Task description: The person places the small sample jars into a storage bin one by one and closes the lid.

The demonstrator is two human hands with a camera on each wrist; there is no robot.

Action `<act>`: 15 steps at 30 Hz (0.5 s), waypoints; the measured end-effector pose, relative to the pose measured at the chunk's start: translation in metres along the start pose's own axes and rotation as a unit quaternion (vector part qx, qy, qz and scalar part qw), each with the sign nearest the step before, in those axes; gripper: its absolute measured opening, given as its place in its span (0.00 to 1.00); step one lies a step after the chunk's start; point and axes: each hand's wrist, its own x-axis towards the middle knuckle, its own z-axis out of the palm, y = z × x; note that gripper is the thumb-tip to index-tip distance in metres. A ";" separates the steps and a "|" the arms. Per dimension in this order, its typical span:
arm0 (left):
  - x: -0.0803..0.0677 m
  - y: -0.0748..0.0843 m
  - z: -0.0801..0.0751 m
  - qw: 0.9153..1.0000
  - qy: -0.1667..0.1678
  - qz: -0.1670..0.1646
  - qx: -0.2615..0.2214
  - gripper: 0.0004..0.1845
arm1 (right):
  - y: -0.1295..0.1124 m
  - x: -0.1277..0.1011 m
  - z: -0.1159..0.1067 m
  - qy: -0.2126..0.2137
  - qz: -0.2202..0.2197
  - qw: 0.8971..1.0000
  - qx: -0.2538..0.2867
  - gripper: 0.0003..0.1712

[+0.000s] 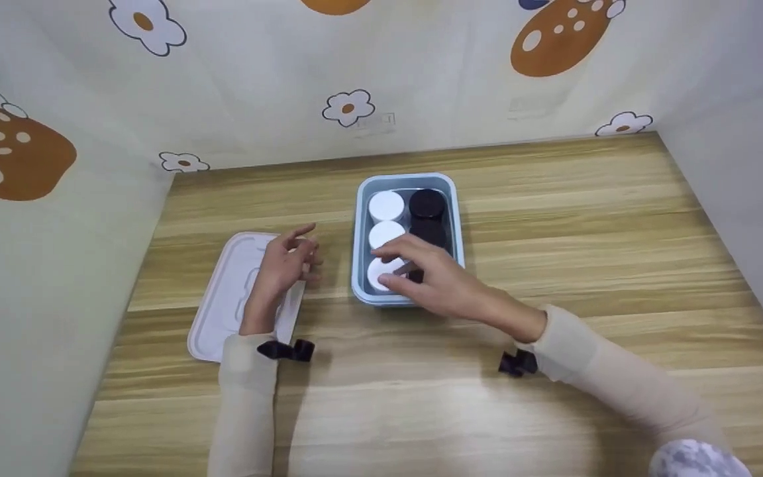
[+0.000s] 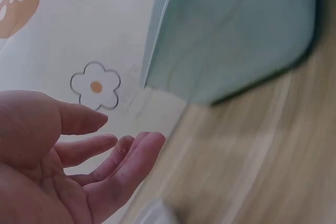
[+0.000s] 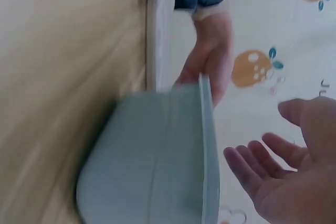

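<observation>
A light blue plastic box (image 1: 357,232) stands on the table. Inside, three white round-topped containers (image 1: 387,206) form a row on the left, with black ones (image 1: 426,204) on the right, partly covered by my hand. Over the box's near end hovers my right hand (image 1: 438,281), its thumb and fingers apart with nothing between them; the right wrist view shows them above the rim. My left hand (image 1: 283,265) is held over a white lid (image 1: 230,291) left of the box, fingers loosely bent and holding nothing. Both palms face the box.
The wood-grain table (image 1: 554,218) runs up to a patterned wall covering (image 1: 255,86) at the back and sides. Each wrist carries a dark strap-on mount (image 1: 287,350). The lid lies flat, close to the box's left side.
</observation>
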 end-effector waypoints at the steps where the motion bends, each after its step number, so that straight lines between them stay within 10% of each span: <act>1: -0.001 -0.003 -0.006 1.000 0.011 -0.002 0.005 0.24 | -0.003 -0.001 0.007 -0.011 0.009 0.999 0.042 0.24; 7: -0.011 -0.017 -0.045 0.989 0.131 0.018 0.072 0.23 | -0.015 -0.005 0.052 -0.103 0.073 0.964 0.233 0.34; 15: -0.020 -0.035 -0.092 0.950 0.233 0.036 0.205 0.23 | -0.003 0.003 0.099 -0.125 0.178 0.938 0.271 0.38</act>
